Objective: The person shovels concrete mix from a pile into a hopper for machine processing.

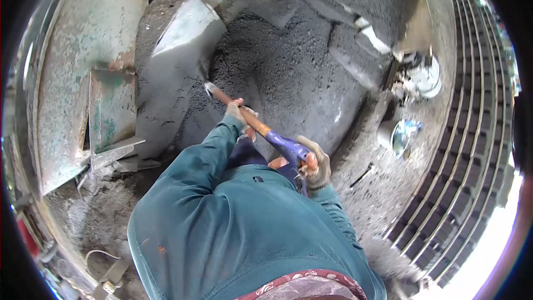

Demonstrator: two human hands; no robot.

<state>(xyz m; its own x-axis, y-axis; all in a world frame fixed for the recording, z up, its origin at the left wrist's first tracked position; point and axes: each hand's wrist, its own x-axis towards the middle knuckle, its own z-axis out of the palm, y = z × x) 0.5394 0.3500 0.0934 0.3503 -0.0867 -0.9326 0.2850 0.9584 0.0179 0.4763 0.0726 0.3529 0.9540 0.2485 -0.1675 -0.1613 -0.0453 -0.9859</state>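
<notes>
A long tool with a wooden shaft and a purple handle [282, 141] slants across the middle, its metal end at the upper left by a heap of dark grey gritty material [277, 55]. My left hand [242, 118], in a worn glove with bare fingertips, is wrapped round the wooden shaft. Around the purple grip at the other end is my right hand [315, 164], also gloved. The tool's head is blurred and partly hidden against the grey material.
Tall rusty metal panels [89, 61] stand at the left. Pale slabs [189, 25] lie at the upper left. On the right are a bucket [395, 136], a white container [426, 80], a small dark rod [362, 175] and a long ribbed grating [466, 128].
</notes>
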